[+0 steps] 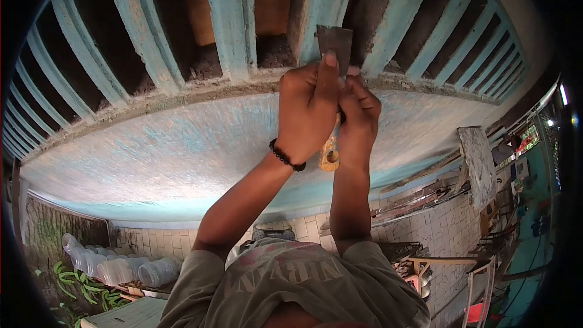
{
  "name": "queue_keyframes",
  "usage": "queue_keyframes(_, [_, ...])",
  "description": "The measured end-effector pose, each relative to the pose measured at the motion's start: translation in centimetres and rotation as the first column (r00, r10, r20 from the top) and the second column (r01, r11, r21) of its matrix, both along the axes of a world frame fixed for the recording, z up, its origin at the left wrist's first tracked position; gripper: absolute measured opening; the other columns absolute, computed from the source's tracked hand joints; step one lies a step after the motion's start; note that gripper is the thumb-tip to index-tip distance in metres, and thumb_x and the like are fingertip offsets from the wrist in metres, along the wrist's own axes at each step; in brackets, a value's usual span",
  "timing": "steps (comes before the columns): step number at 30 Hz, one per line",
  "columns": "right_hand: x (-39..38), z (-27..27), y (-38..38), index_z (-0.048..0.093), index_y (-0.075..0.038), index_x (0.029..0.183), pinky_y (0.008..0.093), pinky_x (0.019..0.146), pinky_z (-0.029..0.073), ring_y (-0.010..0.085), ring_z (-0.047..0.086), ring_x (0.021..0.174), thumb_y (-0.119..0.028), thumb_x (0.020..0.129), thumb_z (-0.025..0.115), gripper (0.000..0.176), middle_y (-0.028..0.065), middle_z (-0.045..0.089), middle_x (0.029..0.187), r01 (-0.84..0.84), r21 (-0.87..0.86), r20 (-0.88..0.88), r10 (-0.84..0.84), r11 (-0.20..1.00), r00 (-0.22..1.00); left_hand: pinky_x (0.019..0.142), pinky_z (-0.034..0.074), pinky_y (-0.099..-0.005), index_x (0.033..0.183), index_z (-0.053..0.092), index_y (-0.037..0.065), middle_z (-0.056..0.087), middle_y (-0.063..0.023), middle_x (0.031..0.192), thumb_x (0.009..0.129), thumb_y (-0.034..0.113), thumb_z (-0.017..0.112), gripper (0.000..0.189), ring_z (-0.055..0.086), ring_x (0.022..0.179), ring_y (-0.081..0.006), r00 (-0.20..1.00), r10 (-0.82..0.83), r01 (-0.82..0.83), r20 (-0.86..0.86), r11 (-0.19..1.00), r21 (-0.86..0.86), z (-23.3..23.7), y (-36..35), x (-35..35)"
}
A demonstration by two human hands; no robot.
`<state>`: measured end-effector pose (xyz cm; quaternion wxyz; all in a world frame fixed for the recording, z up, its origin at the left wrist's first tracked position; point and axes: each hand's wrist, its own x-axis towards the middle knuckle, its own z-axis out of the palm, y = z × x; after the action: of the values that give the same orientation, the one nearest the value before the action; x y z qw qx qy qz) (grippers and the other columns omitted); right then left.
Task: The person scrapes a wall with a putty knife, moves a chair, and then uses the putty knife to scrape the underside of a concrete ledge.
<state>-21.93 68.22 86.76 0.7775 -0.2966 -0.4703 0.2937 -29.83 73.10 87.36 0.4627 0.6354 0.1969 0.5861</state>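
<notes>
A scraper (335, 42) with a dark, flat metal blade and a worn yellowish handle stands upright, blade up, in front of a turquoise slat. My left hand (308, 106), below a black bead bracelet at the wrist, is closed around it, the thumb lying on the blade's lower part. Pressed close on the other side, my right hand (358, 109) has its fingers bent at the blade's base and handle. The handle's lower end with its hole shows between my wrists. Behind both hands runs the rough, dusty ledge (231, 89) under the slats.
Turquoise slats (231, 18) with dark gaps line the top. Below the ledge is a wall (206, 146) with patchy paint. Clear plastic containers (118, 267) stand at the lower left. A worn board (478, 167) and wooden frames (480, 291) are at the right, above a tiled floor (449, 231).
</notes>
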Motion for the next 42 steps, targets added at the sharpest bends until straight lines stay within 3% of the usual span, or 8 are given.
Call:
queue_keyframes(4, [-0.2, -0.8, 0.1, 0.067, 0.004, 0.09, 0.021, 0.069, 0.042, 0.0023, 0.052, 0.078, -0.008, 0.101, 0.06, 0.018, -0.0023, 0.063, 0.086, 0.046, 0.007, 0.005, -0.046, 0.999, 0.999, 0.061, 0.052, -0.025, 0.083, 0.073, -0.007, 0.077, -0.0137, 0.085, 0.11, 0.029, 0.048, 0.051, 0.066, 0.068, -0.0095, 0.999, 0.005, -0.007, 0.046, 1.0, 0.027, -1.1, 0.2, 0.4])
queue_keyframes(11, [0.7, 0.6, 0.4, 0.069, 0.004, 0.094, 0.0206, 0.07, 0.043, 0.0025, 0.053, 0.078, -0.009, 0.102, 0.06, 0.017, -0.0022, 0.064, 0.085, 0.0, 0.0, 0.02, 0.0, 1.0, 1.0, 0.05, 0.036, -0.0246, 0.071, 0.069, -0.003, 0.061, -0.0013, 0.059, 0.109, 0.029, 0.051, 0.053, 0.049, 0.056, -0.0036, 1.0, 0.012, -0.012, 0.028, 0.999, 0.031, 2.3, -0.1, 0.0])
queue_keyframes(17, [-0.3, 0.2, 0.5, 0.069, 0.003, 0.091, 0.0202, 0.066, 0.042, 0.0023, 0.052, 0.074, -0.007, 0.101, 0.06, 0.017, -0.0024, 0.064, 0.082, 0.085, 0.009, -0.036, -0.084, 0.996, 0.996, 0.045, 0.034, -0.0317, 0.063, 0.057, -0.003, 0.05, -0.0044, 0.049, 0.108, 0.026, 0.05, 0.054, 0.045, 0.049, -0.0069, 0.993, 0.05, -0.051, 0.111, 0.999, 0.008, 0.8, -0.7, 0.7])
queue_keyframes(23, [0.3, -1.0, 0.3, 0.069, 0.003, 0.092, 0.0211, 0.07, 0.043, 0.0031, 0.053, 0.079, -0.007, 0.101, 0.06, 0.017, -0.0022, 0.061, 0.089, 0.054, 0.004, 0.031, -0.054, 0.999, 0.998, 0.053, 0.04, -0.0241, 0.072, 0.067, -0.003, 0.064, -0.0021, 0.065, 0.109, 0.028, 0.051, 0.052, 0.051, 0.06, -0.0039, 0.999, 0.012, -0.011, 0.049, 1.0, -0.02, 0.3, -0.6, 0.2])
queue_keyframes(29, [0.3, 0.6, 0.3, 0.069, 0.003, 0.09, 0.0207, 0.069, 0.043, 0.0027, 0.053, 0.079, -0.009, 0.101, 0.061, 0.018, -0.0023, 0.061, 0.086, 0.061, 0.002, 0.025, -0.062, 0.998, 0.998, 0.054, 0.041, -0.0234, 0.07, 0.065, -0.002, 0.067, -0.0029, 0.069, 0.109, 0.028, 0.051, 0.051, 0.052, 0.061, -0.004, 0.997, -0.045, 0.046, 0.058, 0.999, -0.008, 1.9, -0.6, 0.1])
queue_keyframes(32, [0.3, 0.2, 0.3, 0.07, 0.003, 0.091, 0.0205, 0.069, 0.043, 0.0025, 0.054, 0.078, -0.009, 0.101, 0.061, 0.018, -0.0021, 0.063, 0.086, 0.073, -0.012, 0.018, -0.073, 0.997, 0.997, 0.049, 0.043, -0.0269, 0.089, 0.076, -0.006, 0.064, -0.0058, 0.057, 0.109, 0.027, 0.049, 0.047, 0.055, 0.053, -0.0064, 0.982, -0.041, 0.039, 0.185, 0.999, 0.016, 1.6, -0.5, 1.2])
queue_keyframes(38, [0.4, 0.7, 0.2, 0.07, 0.003, 0.093, 0.0203, 0.068, 0.043, 0.002, 0.054, 0.078, -0.009, 0.101, 0.062, 0.017, -0.0024, 0.065, 0.084, 0.064, 0.032, 0.017, -0.065, 0.997, 0.998, 0.05, 0.045, -0.0261, 0.09, 0.076, -0.007, 0.067, -0.0074, 0.061, 0.11, 0.026, 0.048, 0.048, 0.058, 0.055, -0.0066, 0.978, -0.068, 0.062, 0.196, 0.997, 0.04, 1.6, -0.6, 1.0])
queue_keyframes(42, [0.3, 0.9, 0.2, 0.071, 0.003, 0.094, 0.0203, 0.069, 0.044, 0.002, 0.055, 0.078, -0.009, 0.101, 0.062, 0.016, -0.0018, 0.067, 0.086, 0.072, 0.03, 0.018, -0.073, 0.997, 0.997, 0.053, 0.046, -0.0258, 0.09, 0.076, -0.008, 0.069, -0.0082, 0.064, 0.11, 0.026, 0.047, 0.049, 0.06, 0.059, -0.0069, 0.997, -0.042, 0.04, 0.066, 0.998, 0.041, 1.5, -0.2, 0.4])
